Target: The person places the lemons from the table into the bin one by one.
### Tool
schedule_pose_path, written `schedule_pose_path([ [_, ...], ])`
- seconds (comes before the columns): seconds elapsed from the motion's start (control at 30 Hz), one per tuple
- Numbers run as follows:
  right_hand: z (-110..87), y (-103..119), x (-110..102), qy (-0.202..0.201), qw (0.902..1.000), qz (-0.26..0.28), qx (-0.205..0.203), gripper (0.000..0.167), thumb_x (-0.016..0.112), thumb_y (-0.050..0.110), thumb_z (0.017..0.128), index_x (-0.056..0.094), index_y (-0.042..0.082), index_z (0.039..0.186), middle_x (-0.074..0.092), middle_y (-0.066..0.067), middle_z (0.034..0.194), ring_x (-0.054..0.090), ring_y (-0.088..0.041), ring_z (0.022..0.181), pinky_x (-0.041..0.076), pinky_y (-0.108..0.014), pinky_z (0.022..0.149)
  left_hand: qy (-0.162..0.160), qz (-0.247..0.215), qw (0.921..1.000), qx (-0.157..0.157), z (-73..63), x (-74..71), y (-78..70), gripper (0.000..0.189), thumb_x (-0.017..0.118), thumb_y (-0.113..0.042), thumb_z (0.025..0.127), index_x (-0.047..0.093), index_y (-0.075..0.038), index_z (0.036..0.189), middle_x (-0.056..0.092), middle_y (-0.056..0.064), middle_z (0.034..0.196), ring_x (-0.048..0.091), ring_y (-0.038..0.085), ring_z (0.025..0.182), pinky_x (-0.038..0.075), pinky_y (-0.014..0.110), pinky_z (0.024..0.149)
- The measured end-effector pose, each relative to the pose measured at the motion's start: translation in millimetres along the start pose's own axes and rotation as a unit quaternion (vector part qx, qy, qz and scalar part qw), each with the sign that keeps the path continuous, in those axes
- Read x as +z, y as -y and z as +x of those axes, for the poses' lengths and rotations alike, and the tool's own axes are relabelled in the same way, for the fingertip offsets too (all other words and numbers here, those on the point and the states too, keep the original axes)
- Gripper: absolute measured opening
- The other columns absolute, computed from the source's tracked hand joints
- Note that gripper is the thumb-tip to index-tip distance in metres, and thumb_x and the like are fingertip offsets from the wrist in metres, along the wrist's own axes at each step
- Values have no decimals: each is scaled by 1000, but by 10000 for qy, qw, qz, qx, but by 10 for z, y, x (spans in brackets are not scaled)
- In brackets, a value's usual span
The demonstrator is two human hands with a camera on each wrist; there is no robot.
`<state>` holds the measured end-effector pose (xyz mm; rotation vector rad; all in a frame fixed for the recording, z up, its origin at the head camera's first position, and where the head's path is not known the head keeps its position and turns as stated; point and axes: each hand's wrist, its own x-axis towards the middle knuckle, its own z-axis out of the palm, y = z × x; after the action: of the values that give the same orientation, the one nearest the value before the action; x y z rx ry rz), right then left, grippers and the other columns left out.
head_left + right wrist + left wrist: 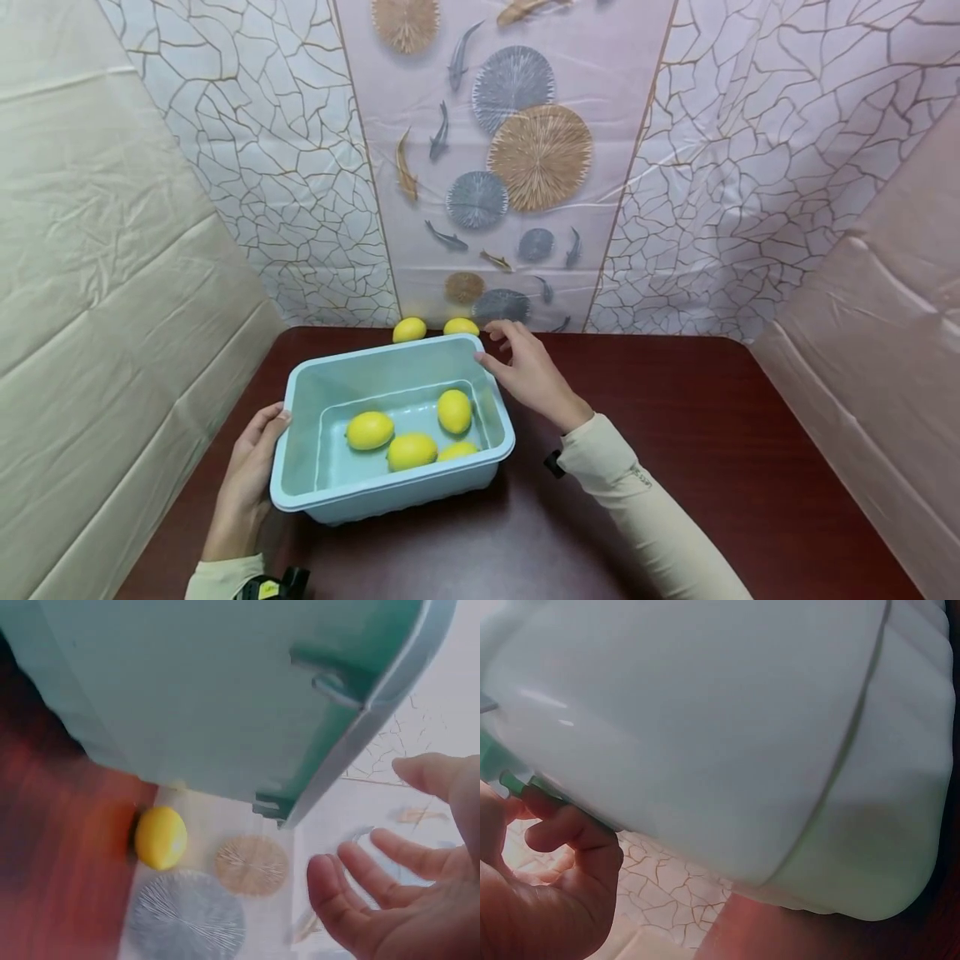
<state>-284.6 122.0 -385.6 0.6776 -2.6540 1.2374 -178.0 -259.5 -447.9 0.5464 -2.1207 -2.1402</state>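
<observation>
A light blue plastic basin (300, 392) tilts over the table, with several lemons (370, 431) lying in its bottom. My left hand (251, 471) grips the basin's left rim, the thumb on top. From the left wrist view, the curled fingers (577, 832) sit under the rim against the outer wall. By the far right corner of the basin is my right hand (528, 371), its fingers loosely spread and holding nothing. In the right wrist view a small gap separates that hand (409, 892) from the basin's rim (352, 742).
Two more lemons, one at the left (409, 330) and one at the right (461, 326), lie behind the basin at the table's back edge. The dark red table (675, 433) meets a patterned cloth backdrop (480, 150). Pale cloth walls (97, 333) stand on both sides.
</observation>
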Motion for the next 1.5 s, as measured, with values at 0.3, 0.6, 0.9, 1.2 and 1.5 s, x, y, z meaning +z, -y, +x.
schedule_pose_path([
  [0.3, -50, -114, 80, 294, 9906, 574, 1209, 39, 60, 31, 109, 61, 5, 138, 69, -11, 114, 64, -24, 86, 53, -35, 72, -198, 216, 9996, 23, 20, 23, -20, 46, 56, -42, 109, 48, -17, 147, 61, -12, 112, 62, 6, 92, 55, 26, 73],
  [0.6, -82, -163, 177, 725, 9740, 947, 1924, 36, 56, 33, 111, 69, 6, 131, 70, -8, 124, 63, -21, 108, 52, -39, 90, -222, 490, 9985, -9, -43, 14, -32, 52, 54, -44, 109, 42, -18, 153, 63, 0, 118, 68, 9, 89, 59, 31, 71],
  [0.9, -94, -207, 191, 774, 9532, 1692, 2382, 36, 56, 34, 111, 69, 3, 124, 66, -9, 114, 56, -20, 104, 45, -39, 94, -170, 726, 9972, 29, -47, 13, -65, 58, 53, -46, 109, 41, -14, 157, 58, 20, 144, 70, 10, 95, 60, 31, 74],
  [1.2, -192, -248, 230, 600, 9375, 2371, 2473, 34, 54, 26, 112, 66, -3, 127, 69, -16, 122, 59, -27, 121, 45, -46, 107, 2, 926, 9955, 173, -46, 13, -59, 56, 52, -44, 110, 41, -13, 156, 55, 24, 149, 70, 11, 96, 60, 32, 75],
  [1.5, -302, -270, 180, 384, 9312, 2577, 2551, 34, 53, 26, 112, 64, -3, 128, 69, -19, 125, 64, -26, 116, 55, -34, 91, -142, 1224, 9908, 567, -43, 120, -94, 51, 56, -37, 109, 49, -8, 151, 66, 19, 128, 68, 11, 92, 58, 27, 73],
])
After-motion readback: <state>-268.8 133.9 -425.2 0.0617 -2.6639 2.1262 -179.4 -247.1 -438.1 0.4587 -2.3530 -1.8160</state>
